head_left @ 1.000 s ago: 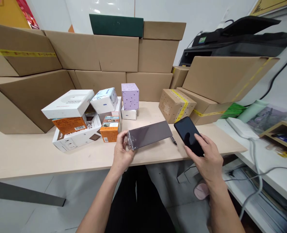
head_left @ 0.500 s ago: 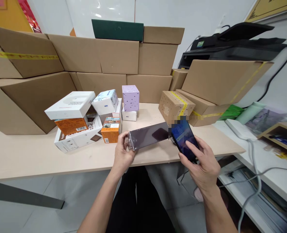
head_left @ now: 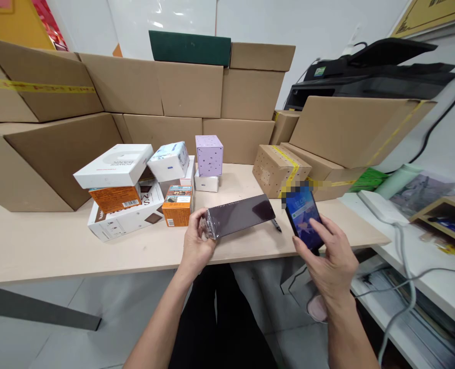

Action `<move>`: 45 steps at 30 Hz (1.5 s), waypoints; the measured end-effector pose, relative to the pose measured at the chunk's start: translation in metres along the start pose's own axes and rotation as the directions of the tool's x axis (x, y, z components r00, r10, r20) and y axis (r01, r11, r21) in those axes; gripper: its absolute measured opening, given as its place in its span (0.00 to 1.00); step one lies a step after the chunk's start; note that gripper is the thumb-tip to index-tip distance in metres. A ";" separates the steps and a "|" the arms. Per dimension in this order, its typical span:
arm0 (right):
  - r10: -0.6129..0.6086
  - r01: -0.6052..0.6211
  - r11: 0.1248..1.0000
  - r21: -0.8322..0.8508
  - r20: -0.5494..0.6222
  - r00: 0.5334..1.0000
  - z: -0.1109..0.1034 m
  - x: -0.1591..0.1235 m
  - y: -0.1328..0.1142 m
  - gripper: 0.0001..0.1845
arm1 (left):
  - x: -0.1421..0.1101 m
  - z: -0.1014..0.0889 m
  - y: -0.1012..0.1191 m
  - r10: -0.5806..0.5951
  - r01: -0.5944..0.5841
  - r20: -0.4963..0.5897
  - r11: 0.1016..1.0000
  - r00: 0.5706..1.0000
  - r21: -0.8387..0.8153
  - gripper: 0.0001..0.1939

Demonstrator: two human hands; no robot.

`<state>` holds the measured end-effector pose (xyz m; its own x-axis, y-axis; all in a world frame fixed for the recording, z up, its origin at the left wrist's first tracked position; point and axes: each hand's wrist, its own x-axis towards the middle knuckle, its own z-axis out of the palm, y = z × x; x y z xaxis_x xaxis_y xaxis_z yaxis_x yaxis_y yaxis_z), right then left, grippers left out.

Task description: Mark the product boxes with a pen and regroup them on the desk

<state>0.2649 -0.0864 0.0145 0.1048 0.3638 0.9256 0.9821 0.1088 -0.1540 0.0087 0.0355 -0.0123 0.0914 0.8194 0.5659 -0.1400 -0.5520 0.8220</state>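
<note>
My left hand is closed around the near left end of a long dark box in shiny clear wrap, tilted over the front of the table. A smartphone with a lit bluish screen is in my right hand, its thumb and fingers along the phone's lower edges. A blurred patch covers the phone's upper end. Between box and phone a dark pen shows in part, the rest hidden behind the box.
Left on the table are a white power bank box, orange boxes and a purple box. A taped brown carton stands right. Large cardboard boxes line the back; a black printer is behind at right.
My right hand has moved the phone to the right, away from the dark box, and the pen between them now shows more. My left hand keeps its hold on the box.
</note>
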 end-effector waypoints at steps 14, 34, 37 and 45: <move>0.563 -0.319 0.815 -0.485 0.529 0.635 0.005 -0.004 0.108 0.43 | 0.000 0.001 0.001 0.009 -0.009 -0.008 0.999 1.000 0.039 0.30; -0.169 -0.144 0.907 0.395 0.655 0.736 0.020 0.064 -0.029 0.37 | 0.003 -0.005 0.014 -0.108 0.108 -0.030 0.994 0.994 -0.007 0.32; -0.007 -0.249 0.906 0.342 0.599 0.801 0.028 0.067 -0.027 0.35 | 0.001 -0.004 0.011 -0.201 0.194 -0.063 0.975 0.978 -0.104 0.36; 0.438 -0.477 0.876 0.074 0.295 0.849 0.100 0.115 0.004 0.41 | -0.004 0.000 0.004 -0.285 0.283 -0.023 0.955 0.958 -0.085 0.31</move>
<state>0.2653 0.0479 0.0854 0.4728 0.6294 0.6167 0.7984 -0.0099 -0.6020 0.0082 0.0300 -0.0110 0.1050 0.9462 0.3060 -0.1921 -0.2826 0.9398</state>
